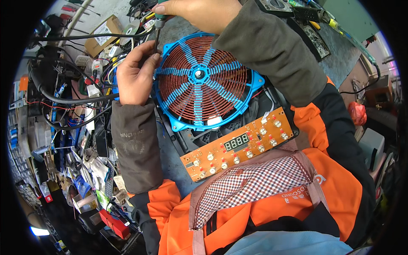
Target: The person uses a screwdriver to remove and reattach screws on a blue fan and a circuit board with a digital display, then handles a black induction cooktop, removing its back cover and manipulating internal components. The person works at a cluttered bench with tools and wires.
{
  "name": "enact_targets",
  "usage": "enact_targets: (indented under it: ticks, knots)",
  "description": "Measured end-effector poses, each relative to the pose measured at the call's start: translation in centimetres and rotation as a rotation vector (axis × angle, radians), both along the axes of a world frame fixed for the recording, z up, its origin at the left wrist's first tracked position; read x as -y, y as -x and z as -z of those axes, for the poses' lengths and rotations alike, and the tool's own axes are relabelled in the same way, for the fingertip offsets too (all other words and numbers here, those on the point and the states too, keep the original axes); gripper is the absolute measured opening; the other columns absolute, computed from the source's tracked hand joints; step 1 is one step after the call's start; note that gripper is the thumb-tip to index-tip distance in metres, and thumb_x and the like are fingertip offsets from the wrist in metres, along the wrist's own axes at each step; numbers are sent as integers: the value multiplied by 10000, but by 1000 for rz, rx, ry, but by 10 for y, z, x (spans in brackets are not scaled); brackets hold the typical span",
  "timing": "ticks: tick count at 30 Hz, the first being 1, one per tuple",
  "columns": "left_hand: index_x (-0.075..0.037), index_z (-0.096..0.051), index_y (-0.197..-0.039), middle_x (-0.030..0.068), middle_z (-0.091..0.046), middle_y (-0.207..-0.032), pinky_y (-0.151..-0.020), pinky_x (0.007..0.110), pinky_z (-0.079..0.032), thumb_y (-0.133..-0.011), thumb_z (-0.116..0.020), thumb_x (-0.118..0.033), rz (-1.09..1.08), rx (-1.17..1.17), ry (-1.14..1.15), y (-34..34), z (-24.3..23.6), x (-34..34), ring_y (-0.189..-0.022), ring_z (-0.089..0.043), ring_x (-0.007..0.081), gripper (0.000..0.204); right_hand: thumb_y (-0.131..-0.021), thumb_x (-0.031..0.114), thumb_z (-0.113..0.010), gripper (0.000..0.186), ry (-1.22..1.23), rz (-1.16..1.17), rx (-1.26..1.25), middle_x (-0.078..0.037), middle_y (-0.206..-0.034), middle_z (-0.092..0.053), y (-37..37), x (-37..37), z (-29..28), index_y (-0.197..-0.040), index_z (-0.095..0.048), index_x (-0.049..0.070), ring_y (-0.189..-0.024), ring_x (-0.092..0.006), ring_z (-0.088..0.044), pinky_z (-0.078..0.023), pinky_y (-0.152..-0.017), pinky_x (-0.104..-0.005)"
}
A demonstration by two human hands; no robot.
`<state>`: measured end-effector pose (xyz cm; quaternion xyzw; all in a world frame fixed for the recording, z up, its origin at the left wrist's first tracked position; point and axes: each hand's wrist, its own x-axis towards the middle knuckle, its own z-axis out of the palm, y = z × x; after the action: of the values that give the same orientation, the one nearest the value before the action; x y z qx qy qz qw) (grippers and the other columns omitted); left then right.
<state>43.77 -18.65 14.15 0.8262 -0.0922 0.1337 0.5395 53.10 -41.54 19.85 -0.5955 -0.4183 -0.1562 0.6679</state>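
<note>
Worn grey table. Head view: right hand grasps the green-handled, metal-shafted screwdriver; left hand has fingertips at its lower end, can't tell if pinched. Round blue-framed, reddish-brown wire coil just beside. I'd keep shaft aligned, pressure light.
</note>
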Motion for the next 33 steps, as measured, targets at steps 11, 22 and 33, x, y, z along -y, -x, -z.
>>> enact_targets:
  ticks: [11,22,33]
  knots:
    - [46,-695,-1254,80,-753,-1071,-867,266,-562,-944,-716,29,-21,-5,-90,-13,9,-9,-965,-695,125,311,-823,22,-754,801,77,265,332,-238,-1230,-615,-2,-6,10,-1534,-386,61,-1084,-340,-643,-527,-942,-404]
    - [36,-704,-1065,63,-753,-934,-800,283,-541,-903,-718,26,26,1,-196,-68,30,-25,-859,-678,122,164,-830,-43,-579,738,411,105,393,-319,-1275,-638,-18,-51,-7,-1544,-434,72,-1162,-479,-633,-527,-1000,-479]
    - [28,-719,-1059,64,-750,-931,-815,278,-542,-929,-703,23,13,6,-49,-64,37,-17,-857,-674,116,131,-832,-67,-550,754,518,109,290,-321,-1316,-630,-18,-65,-10,-1561,-427,84,-1185,-467,-633,-514,-1025,-475]
